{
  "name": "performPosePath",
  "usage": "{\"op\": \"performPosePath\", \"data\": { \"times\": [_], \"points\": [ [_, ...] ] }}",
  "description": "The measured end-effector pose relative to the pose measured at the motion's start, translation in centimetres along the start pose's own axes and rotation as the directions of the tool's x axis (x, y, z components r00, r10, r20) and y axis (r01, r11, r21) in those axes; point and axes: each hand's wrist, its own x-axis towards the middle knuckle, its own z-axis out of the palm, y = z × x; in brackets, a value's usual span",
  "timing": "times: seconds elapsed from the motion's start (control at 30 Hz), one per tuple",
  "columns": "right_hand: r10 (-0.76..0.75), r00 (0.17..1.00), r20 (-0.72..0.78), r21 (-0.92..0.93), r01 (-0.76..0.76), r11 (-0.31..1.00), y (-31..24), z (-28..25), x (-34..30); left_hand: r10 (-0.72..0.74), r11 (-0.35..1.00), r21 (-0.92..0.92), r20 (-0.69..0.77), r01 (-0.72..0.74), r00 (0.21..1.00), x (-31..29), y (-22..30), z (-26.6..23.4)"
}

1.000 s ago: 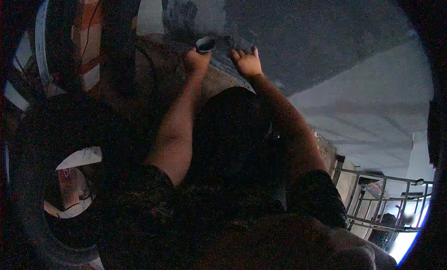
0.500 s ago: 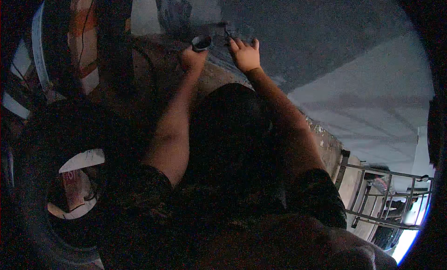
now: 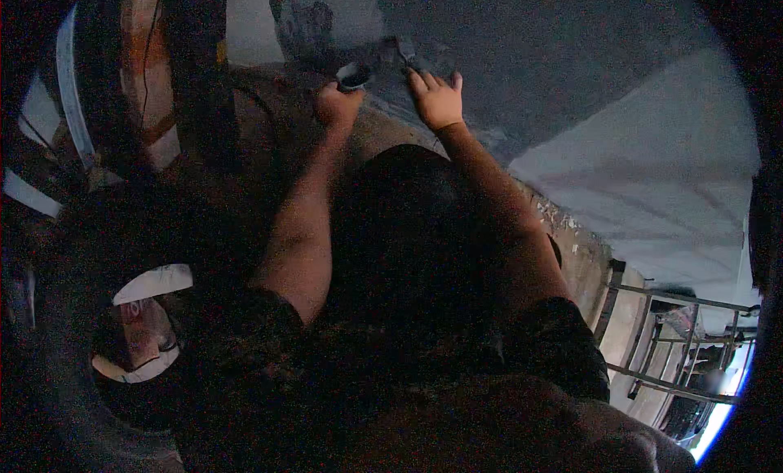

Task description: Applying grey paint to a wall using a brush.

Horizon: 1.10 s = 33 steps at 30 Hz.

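"Where is your cup?"

"Your left hand (image 3: 338,102) wraps its fingers around the cup (image 3: 353,76), its mouth showing, at the far side and left of your other hand."

"And your right hand (image 3: 438,99)?"

"Its fingers pinch a small dark tool (image 3: 405,55) (too dim to tell its kind) against or just above the dark grey surface (image 3: 522,65), while the outermost finger sticks out to the right."

"Anything around you?"

"A tire (image 3: 61,375) stands near on your left, and a metal frame (image 3: 669,383) on your right."
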Motion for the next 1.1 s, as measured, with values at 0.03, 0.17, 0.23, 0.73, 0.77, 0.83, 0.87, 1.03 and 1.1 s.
{"op": "performPosePath", "data": {
  "times": [0.03, 0.17, 0.23, 0.73, 0.77, 0.83, 0.87, 1.03, 1.1],
  "points": [
    [-0.007, 1.0, 0.028, -0.012, 0.007, 1.0, 0.3, 0.2, 0.0, -0.03, 0.999, 0.014, 0.023, 0.03, 0.999, -0.2, 0.4, -0.1],
    [-0.011, 0.987, 0.158, -0.046, 0.019, 0.999, -0.4, 0.5, 0.1, -0.006, 0.979, 0.204, -0.116, 0.029, 0.993, -0.8, 0.8, -0.8],
    [-0.029, 0.999, 0.019, -0.072, 0.031, 0.997, 0.7, 1.9, -0.5, -0.105, 0.991, 0.089, 0.091, 0.097, 0.99, -0.9, 2.0, -0.7],
    [-0.011, 0.996, 0.092, 0.022, 0.009, 1.0, 0.3, 1.4, -1.5, 0.158, 0.985, -0.066, -0.052, -0.161, 0.986, 1.2, -3.5, 2.0],
    [0.004, 0.996, 0.092, 0.026, -0.006, 1.0, 0.4, 1.7, -1.5, 0.159, 0.985, -0.062, -0.048, -0.162, 0.986, 1.2, -3.7, 2.0],
    [-0.004, 1.0, -0.005, 0.009, 0.004, 1.0, 0.5, 2.1, -1.5, 0.177, 0.982, -0.059, -0.026, -0.178, 0.984, 1.6, -3.9, 2.0],
    [-0.018, 0.995, -0.1, -0.012, 0.017, 1.0, 0.5, 2.2, -1.5, 0.181, 0.982, -0.057, -0.025, -0.182, 0.983, 1.7, -3.9, 2.0],
    [-0.026, 0.979, -0.201, -0.002, 0.026, 1.0, 0.1, 2.1, -1.6, 0.126, 0.992, -0.032, 0.011, -0.126, 0.992, 1.1, -3.5, 1.6],
    [0.016, 0.979, -0.204, 0.022, -0.011, 1.0, -0.1, 1.9, -1.5, 0.145, 0.989, 0.014, -0.018, -0.145, 0.989, 1.1, -2.9, 0.9]
  ]
}}
